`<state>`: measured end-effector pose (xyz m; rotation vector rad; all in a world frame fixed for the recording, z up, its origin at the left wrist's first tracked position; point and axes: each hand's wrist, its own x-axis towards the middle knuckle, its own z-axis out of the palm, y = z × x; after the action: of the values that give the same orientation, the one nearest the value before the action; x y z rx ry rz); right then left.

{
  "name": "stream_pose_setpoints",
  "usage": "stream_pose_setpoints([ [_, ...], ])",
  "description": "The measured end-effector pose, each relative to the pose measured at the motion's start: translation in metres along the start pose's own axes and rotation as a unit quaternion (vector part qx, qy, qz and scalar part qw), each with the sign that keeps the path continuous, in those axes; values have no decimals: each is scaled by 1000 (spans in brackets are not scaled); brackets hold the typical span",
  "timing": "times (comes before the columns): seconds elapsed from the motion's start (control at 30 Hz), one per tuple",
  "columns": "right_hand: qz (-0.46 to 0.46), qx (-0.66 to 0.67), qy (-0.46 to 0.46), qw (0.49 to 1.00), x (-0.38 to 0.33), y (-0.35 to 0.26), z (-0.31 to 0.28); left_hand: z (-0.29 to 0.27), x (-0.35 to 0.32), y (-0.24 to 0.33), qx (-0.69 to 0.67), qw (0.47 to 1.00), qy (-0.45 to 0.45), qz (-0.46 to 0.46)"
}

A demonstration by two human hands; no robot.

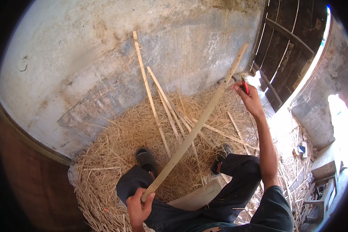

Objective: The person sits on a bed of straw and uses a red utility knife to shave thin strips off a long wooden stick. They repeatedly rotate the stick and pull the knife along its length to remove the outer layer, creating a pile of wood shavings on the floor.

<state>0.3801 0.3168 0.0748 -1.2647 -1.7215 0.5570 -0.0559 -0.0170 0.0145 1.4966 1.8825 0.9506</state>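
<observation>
A long pale bamboo pole (pixel 194 133) slants across the middle, from low left up to the far right, with nodes showing along it. My left hand (pixel 139 207) is wrapped round its near end, beside my left knee. Close by the pole's upper part is my right hand (pixel 250 99), closed round a small red-handled tool (pixel 244 86). A dark tip pokes out of the red part, but the tool's exact kind is unclear. I cannot make out whether the right fingers touch the pole.
Several split bamboo strips (pixel 150 100) lean against the stained wall (pixel 85 58). Straw-like shavings (pixel 104 162) cover the floor around my shoes (pixel 146 159). A dark plank door (pixel 286 46) stands far right; a small blue-and-white object (pixel 302 149) lies below it.
</observation>
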Motion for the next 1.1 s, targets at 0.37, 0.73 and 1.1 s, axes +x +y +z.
stream_pose_setpoints([
  [0.37,-7,-7,38,999,-36,-70,32,47,13,14,-211,976,-61,-5],
  [0.73,24,224,-81,971,-67,-120,60,67,35,52,-274,944,-186,-3],
  [1.1,-40,234,-48,970,-75,-116,56,83,44,74,-291,936,-196,22],
])
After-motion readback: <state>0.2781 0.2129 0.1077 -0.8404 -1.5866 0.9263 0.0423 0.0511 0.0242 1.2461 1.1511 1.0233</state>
